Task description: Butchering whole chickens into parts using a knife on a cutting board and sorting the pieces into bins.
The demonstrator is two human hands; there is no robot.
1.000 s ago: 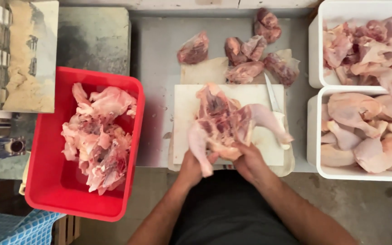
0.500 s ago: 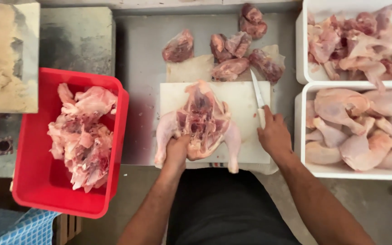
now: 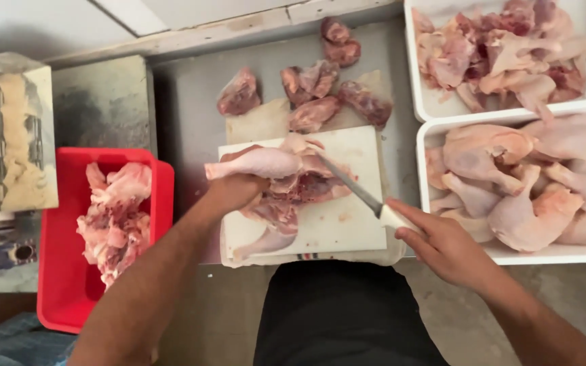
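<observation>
while the left hand (image 3: pixel 235 192) grips the raw chicken (image 3: pixel 279 186) by a leg on the white cutting board (image 3: pixel 347 230), the right hand (image 3: pixel 445 247) holds a knife (image 3: pixel 350 186), tip in the carcass — slick skin could slip and swing the blade toward the left fingers.

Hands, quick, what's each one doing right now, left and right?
Left hand: closed on the chicken carcass, holding it on the cutting board.
Right hand: closed on the knife, blade at the carcass.
</observation>
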